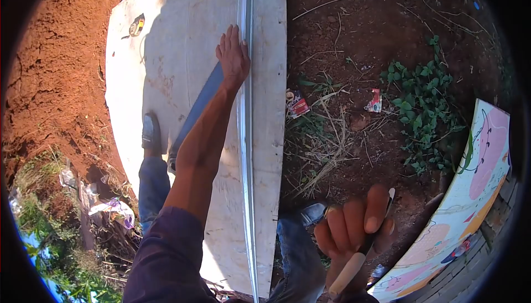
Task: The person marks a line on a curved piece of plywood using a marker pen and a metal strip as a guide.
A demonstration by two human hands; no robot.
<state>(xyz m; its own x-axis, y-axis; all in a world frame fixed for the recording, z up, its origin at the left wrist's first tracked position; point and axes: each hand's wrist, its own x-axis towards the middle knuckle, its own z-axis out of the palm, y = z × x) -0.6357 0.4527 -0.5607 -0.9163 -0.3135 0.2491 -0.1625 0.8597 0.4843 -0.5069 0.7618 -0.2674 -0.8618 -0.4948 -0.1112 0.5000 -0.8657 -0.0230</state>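
Note:
A long metal bar (247, 153) runs lengthwise over a pale wooden board (177, 4). My left hand (234, 58) lies on the board against the bar's left edge, its fingers stretched forward and nothing visible in its grip. Beneath my left forearm, a blue-grey saw blade (206, 97) lies flat on the board. To the right of the board, my right hand (355, 223) is raised with its fingers curled round a thin tool (350, 272) with a pale, rod-like part and a light tip. The tool's kind is hard to make out.
A tape measure (136, 26) lies at the board's upper left. One shoe (150, 129) is on the board, the other (313, 213) beside it. Red wrappers (374, 100), dry grass and green plants (423, 106) cover the soil at right. A colourful panel (456, 214) curves along the lower right.

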